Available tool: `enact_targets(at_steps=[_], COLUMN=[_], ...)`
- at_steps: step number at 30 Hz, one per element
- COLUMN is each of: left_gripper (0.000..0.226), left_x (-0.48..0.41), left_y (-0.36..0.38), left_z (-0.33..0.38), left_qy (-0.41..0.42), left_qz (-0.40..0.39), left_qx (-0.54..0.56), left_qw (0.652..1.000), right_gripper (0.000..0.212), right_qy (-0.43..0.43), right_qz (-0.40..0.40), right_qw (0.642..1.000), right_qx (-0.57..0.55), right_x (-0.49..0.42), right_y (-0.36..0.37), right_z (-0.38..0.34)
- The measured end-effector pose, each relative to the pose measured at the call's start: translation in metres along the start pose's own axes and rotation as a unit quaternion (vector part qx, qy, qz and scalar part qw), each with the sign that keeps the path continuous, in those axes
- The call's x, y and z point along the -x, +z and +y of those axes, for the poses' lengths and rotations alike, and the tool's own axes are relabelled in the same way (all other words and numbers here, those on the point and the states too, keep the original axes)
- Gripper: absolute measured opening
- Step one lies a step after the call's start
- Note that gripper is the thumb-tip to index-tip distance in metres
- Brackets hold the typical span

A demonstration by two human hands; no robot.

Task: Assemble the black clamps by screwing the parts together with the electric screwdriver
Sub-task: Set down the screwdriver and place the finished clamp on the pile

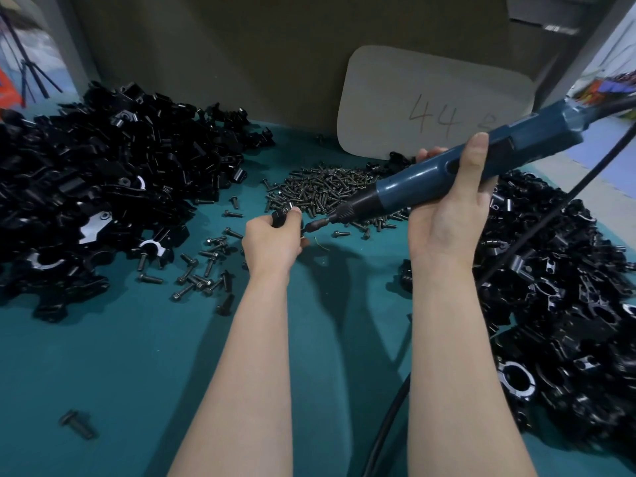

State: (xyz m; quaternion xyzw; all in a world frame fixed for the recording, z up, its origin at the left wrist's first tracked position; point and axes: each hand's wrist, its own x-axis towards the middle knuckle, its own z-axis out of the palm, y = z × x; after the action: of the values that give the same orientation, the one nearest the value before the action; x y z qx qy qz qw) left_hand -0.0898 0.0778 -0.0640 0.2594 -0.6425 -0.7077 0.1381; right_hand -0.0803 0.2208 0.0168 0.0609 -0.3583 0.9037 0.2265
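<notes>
Black and small, the clamp (283, 215) sits pinched in the fingertips of my left hand (275, 242), held just above the middle of the teal worktop (137, 373). My right hand (447, 215) is wrapped round the blue barrel of the electric screwdriver (389, 191), thumb up along its side. Its bit (315, 224) points left and down, its tip at the clamp; whether it is seated in a screw head I cannot tell.

Just behind lies the heap of screws (323, 187), with loose screws (206, 270) scattered to the left of my wrist. Unassembled clamp parts (103, 173) are piled toward the left edge, and another black pile (568, 287) runs along the right edge. The cable (385, 428) trails off the near edge between my forearms.

My worry is the angle: the driver comes in slanted, so the bit could skip off the head and hit my fingertips, or the screw could cross-thread. A light pinch may also let the clamp spin once torque comes on.
</notes>
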Motion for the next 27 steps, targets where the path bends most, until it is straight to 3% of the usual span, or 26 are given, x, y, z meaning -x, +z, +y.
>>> enact_targets(at_steps=[5,8,10,12,15,18,24,25,27], left_gripper=[0.025,0.024,0.023,0.017,0.016,0.012,0.01,0.01,0.009], left_x=[0.002,0.004,0.006,0.008,0.011,0.013,0.015,0.015,0.016], left_y=[-0.003,-0.003,-0.003,-0.003,-0.002,0.0,0.006,0.007,0.009], left_z=[0.001,0.006,0.01,0.012,0.014,0.013,0.01,0.01,0.01], left_qy=[0.007,0.021,0.012,-0.018,-0.058,-0.063,-0.035,-0.026,-0.007], left_qz=[0.019,0.046,0.043,0.014,-0.033,-0.053,-0.066,-0.068,-0.068], left_qx=[0.007,0.069,0.134,0.192,0.235,0.226,0.177,0.167,0.15], left_qw=[1.0,0.996,0.99,0.981,0.97,0.971,0.981,0.983,0.986], right_gripper=[0.039,0.06,0.081,0.09,0.104,0.098,0.08,0.069,0.042], right_qy=[0.025,0.079,0.143,0.199,0.206,0.156,0.153,0.124,0.077], right_qz=[0.052,0.053,0.034,0.015,-0.003,-0.013,-0.01,-0.013,-0.051], right_qw=[0.998,0.989,0.962,0.922,0.852,0.763,0.598,0.598,0.643], right_qx=[0.014,0.114,0.232,0.331,0.48,0.627,0.787,0.792,0.76], right_x=[-0.004,-0.016,-0.019,-0.019,-0.016,-0.014,-0.009,-0.007,-0.004], right_y=[0.0,-0.009,-0.016,-0.024,-0.037,-0.043,-0.035,-0.03,-0.019], right_z=[-0.007,-0.016,-0.017,-0.009,0.009,0.019,0.025,0.025,0.027])
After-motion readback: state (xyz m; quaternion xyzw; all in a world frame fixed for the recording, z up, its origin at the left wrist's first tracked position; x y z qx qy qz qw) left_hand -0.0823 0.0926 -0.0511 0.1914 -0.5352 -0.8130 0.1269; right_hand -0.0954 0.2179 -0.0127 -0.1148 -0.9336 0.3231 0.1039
